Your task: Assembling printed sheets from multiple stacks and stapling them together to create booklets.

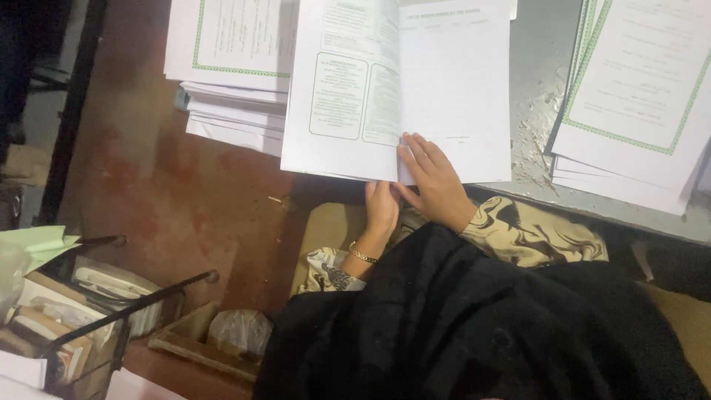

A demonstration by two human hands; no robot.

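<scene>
Seen from above: right hand (433,178) flat on the lower edge of an open white booklet (396,89), left hand (381,207) gripping that edge from beneath, bracelet (363,256) at the wrist, stacks of green-bordered sheets (233,67) left and right (637,96), wire rack (89,311) lower left.

Counter (541,67): grey top, its surface chipped and flaking in the bare strip between the paper stacks; the near edge runs across the right half of the view.

On it:
- Open booklet (400,89), white pages with green-outlined text boxes, lying flat and overhanging the near edge.
- Stack of white sheets with green borders (637,104), toward the right end, its corner close to the near edge.

Beyond the counter's left end, a second stack of green-bordered sheets (233,67) sits against a reddish-brown surface (163,185); what carries it cannot be told.
</scene>
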